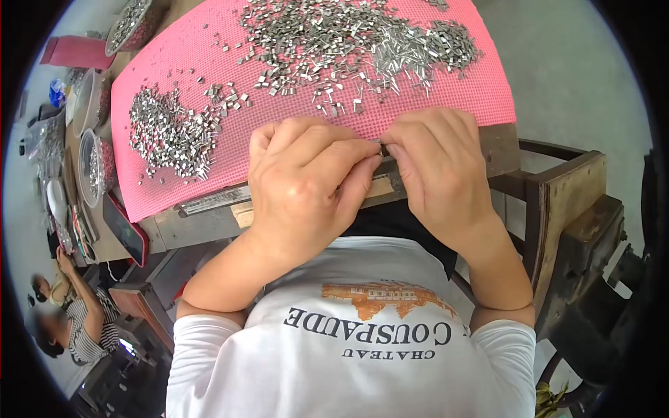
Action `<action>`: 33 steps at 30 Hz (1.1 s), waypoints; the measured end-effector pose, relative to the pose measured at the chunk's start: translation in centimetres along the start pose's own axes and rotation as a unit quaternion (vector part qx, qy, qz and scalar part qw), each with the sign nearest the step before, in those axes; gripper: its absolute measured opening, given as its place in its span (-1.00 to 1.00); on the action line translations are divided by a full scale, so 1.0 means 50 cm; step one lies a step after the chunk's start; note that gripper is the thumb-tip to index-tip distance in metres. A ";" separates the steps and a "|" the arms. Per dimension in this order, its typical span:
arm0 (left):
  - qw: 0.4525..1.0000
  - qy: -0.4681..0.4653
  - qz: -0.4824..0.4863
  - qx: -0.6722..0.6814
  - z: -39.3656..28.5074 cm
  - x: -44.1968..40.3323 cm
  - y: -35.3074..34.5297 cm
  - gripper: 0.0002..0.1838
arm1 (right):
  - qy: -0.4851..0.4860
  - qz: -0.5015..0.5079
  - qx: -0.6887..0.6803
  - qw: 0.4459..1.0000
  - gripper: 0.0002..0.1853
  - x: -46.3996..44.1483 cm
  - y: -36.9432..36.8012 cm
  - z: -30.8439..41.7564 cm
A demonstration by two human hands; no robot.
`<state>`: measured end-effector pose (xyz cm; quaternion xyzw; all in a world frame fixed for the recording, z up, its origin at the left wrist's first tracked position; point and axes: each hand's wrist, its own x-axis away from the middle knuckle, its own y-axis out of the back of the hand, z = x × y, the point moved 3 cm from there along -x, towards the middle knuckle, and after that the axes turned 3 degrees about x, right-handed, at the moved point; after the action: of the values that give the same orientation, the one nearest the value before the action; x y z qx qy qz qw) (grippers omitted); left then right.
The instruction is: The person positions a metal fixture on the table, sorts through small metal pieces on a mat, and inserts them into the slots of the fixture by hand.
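My left hand and my right hand meet at the table's front edge, thumb and forefinger pinched on each. Between the touching fingertips shows a small metal piece, mostly covered by the fingers. Just beyond the hands, a pink mesh mat carries a large heap of loose small metal parts. Thin, shiny pin-like parts lie at that heap's right side. A second heap of metal parts rests on the mat's left. Below my left hand runs a metal strip along the edge.
Plastic tubs with metal parts stand left of the mat. A dark tablet-like device with a red edge lies near the table's left corner. At right is a wooden stool or frame. Another person sits at far left.
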<state>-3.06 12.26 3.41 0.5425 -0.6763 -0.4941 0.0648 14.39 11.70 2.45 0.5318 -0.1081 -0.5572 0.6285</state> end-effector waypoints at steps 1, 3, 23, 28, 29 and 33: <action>1.000 -0.002 0.003 -0.001 0.001 0.002 -0.005 -0.82 | 0.005 -0.009 0.007 1.000 -0.80 0.001 -0.002 0.001; 1.000 0.000 -0.002 -0.019 0.003 0.004 -0.011 -0.80 | 0.001 -0.018 0.002 1.000 -0.78 0.003 -0.005 0.003; 1.000 0.002 0.008 0.027 0.011 0.005 0.000 -0.51 | -0.013 -0.042 -0.051 0.998 -0.78 0.007 0.006 -0.002; 0.998 -0.049 -0.031 0.032 0.018 0.038 0.051 -0.42 | -0.028 -0.011 -0.014 0.999 -0.76 -0.002 0.004 0.007; 0.997 -0.055 -0.042 0.022 0.027 0.053 0.067 -0.41 | -0.027 -0.012 -0.013 0.999 -0.76 -0.002 0.005 0.006; 0.998 -0.025 -0.052 -0.027 0.093 0.157 0.148 -0.37 | -0.038 -0.022 -0.057 0.997 -0.78 0.001 0.006 -0.005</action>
<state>-14.07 8.23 3.00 0.5621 -0.6350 -0.5286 0.0366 14.78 11.74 2.54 0.4755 -0.0884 -0.5960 0.6411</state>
